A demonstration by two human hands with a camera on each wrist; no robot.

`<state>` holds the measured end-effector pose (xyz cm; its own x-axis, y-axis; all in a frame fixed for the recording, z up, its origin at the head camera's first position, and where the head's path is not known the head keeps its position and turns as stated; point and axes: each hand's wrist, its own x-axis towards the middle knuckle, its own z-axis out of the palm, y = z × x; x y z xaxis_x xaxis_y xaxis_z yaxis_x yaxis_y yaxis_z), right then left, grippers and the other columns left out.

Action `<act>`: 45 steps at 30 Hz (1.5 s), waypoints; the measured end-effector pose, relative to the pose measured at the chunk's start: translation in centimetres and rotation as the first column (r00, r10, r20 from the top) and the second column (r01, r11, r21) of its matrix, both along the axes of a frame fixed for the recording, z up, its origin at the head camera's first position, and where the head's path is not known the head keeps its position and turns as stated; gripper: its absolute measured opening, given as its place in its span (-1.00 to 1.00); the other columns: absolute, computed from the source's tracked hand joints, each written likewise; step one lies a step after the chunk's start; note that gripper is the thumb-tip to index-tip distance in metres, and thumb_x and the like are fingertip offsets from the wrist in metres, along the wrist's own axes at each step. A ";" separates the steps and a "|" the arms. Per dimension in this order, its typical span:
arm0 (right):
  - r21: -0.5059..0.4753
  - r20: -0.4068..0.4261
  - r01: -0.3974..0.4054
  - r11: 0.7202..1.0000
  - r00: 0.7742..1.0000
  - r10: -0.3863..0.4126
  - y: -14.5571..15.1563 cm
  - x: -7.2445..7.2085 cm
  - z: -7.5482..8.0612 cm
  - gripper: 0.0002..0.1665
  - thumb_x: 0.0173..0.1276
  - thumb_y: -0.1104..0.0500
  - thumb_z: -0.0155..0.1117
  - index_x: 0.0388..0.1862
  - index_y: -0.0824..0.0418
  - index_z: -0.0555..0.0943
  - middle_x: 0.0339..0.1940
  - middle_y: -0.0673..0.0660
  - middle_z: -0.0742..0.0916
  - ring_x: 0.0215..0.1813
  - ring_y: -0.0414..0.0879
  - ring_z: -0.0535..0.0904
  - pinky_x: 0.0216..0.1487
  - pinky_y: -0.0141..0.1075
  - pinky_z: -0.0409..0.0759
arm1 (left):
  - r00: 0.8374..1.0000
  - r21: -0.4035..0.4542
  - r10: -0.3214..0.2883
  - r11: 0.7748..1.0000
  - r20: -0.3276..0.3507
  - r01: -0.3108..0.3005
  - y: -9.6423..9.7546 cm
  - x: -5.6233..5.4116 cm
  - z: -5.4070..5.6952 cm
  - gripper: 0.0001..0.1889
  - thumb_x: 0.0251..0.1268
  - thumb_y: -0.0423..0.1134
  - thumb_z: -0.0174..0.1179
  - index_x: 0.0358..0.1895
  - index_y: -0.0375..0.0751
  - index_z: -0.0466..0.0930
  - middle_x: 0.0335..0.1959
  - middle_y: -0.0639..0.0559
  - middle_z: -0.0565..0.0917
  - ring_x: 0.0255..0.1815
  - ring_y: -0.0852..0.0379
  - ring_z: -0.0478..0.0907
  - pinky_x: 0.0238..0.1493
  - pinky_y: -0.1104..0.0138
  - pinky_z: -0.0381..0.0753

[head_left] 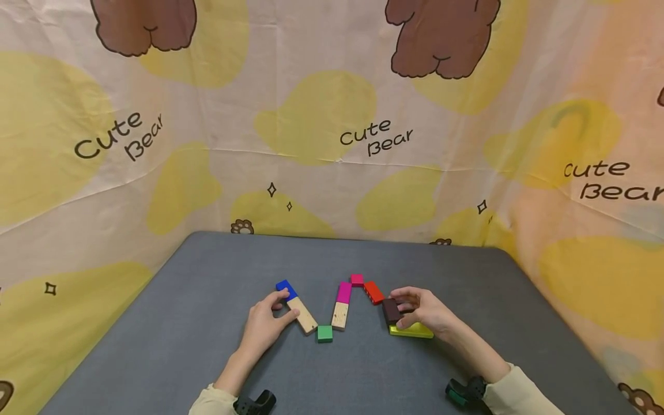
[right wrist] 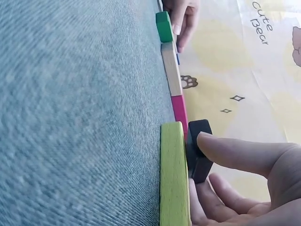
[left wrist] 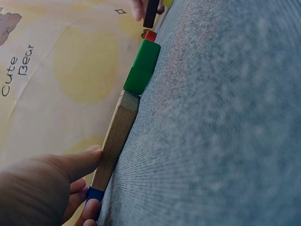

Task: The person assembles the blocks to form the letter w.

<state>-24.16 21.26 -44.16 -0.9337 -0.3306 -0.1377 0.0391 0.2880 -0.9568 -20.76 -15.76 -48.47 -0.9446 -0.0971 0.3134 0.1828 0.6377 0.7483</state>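
My left hand point(head_left: 266, 324) touches two blocks laid end to end. Its thumb is at a plain wooden block point(head_left: 303, 316), its fingers at the blue block point(head_left: 286, 288). A small green block point(head_left: 324, 334) lies by the wooden block's near end. My right hand point(head_left: 427, 311) pinches a dark brown block point(head_left: 391, 312) between thumb and fingers. That block overlaps the yellow-green block point(head_left: 412, 330), which lies flat beneath the hand; in the right wrist view the dark block point(right wrist: 198, 150) stands beside the yellow-green one point(right wrist: 172, 174), farther from the tabletop.
Between the hands, a second plain wooden block point(head_left: 339, 316) meets a magenta block point(head_left: 344, 292). A small pink block point(head_left: 357, 280) and a red block point(head_left: 373, 293) continue the zigzag row. The grey table point(head_left: 233, 259) ends at a bear-print cloth point(head_left: 311, 190).
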 end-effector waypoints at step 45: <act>0.131 -0.096 0.037 0.991 0.995 -0.024 -1.0 -0.1 -0.4 -0.26 -0.01 0.57 0.47 0.21 0.41 0.48 0.11 0.27 0.66 -0.17 0.04 0.64 -0.20 -0.13 0.66 | 1.000 -0.008 -0.005 1.000 0.031 0.005 0.0 0.2 0.0 -0.44 0.17 -0.07 0.43 0.20 -0.24 0.60 0.11 -0.18 0.63 0.00 -0.09 0.56 0.05 -0.11 0.43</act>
